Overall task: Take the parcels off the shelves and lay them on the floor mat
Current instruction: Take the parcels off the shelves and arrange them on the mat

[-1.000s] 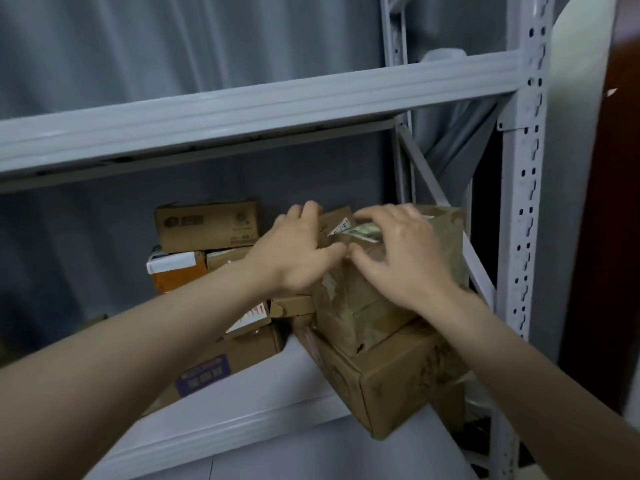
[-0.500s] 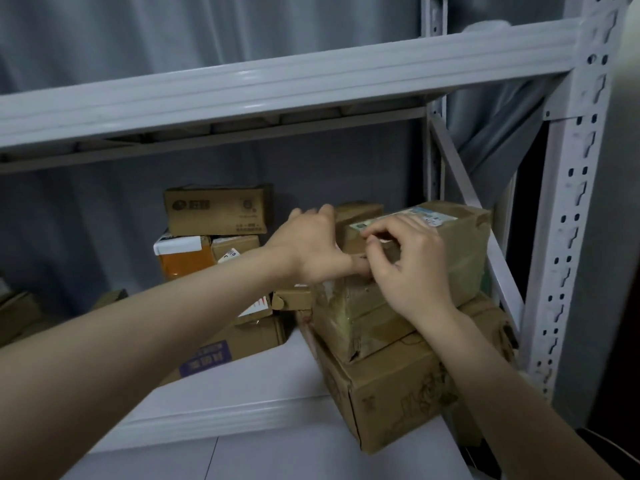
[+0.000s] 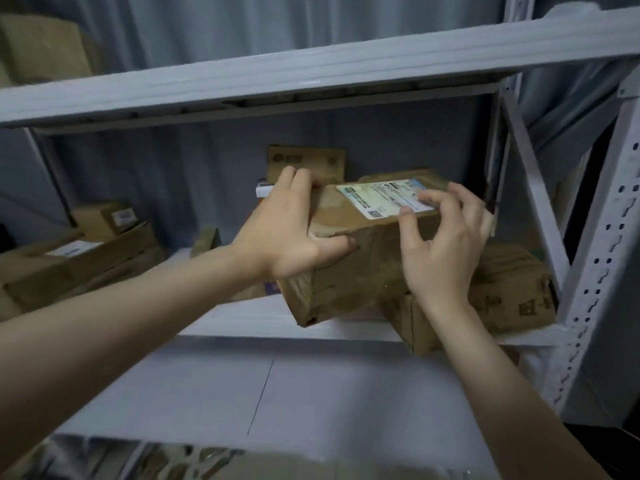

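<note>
Grey shelf [image 3: 242, 318], parcel [image 3: 360, 271] now pulled forward, left hand [image 3: 284, 237], right hand [image 3: 443, 258] gripping

Head view, close, facing forward into shelf [image 3: 311, 320], slightly downward

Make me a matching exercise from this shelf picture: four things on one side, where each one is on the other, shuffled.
Things: 1 taped parcel; 2 shipping label; 3 printed carton; 4 plain box.
Places: A upper shelf, far left; B between left hand and right hand; C stuck on the parcel's top; D middle shelf, right end.
Pairs: 1-B, 2-C, 3-D, 4-A.
</note>
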